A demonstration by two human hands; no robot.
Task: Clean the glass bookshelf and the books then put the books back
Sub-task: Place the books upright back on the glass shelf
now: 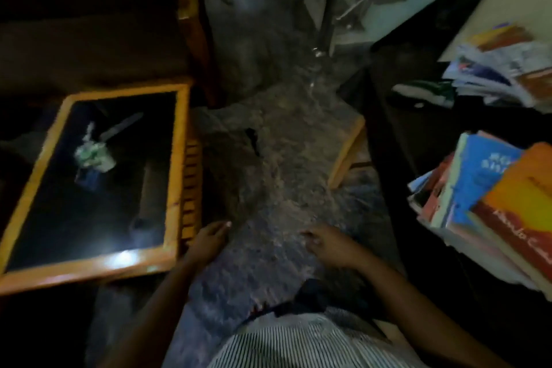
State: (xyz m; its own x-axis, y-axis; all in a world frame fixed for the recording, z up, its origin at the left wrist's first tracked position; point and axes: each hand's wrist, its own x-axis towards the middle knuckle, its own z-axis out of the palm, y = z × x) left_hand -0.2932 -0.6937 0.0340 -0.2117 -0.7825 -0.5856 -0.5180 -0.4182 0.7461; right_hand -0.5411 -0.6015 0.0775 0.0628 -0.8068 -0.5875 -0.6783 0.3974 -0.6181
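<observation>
dim room; blurred books (490,188) stacked askew.

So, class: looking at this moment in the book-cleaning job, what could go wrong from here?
1. The near stack of books looks fanned and uneven; it may slide if pulled carelessly.
2. The left hand is close to the wooden table frame and could knock it.
3. The room is dim, so dust is easily missed.
</observation>
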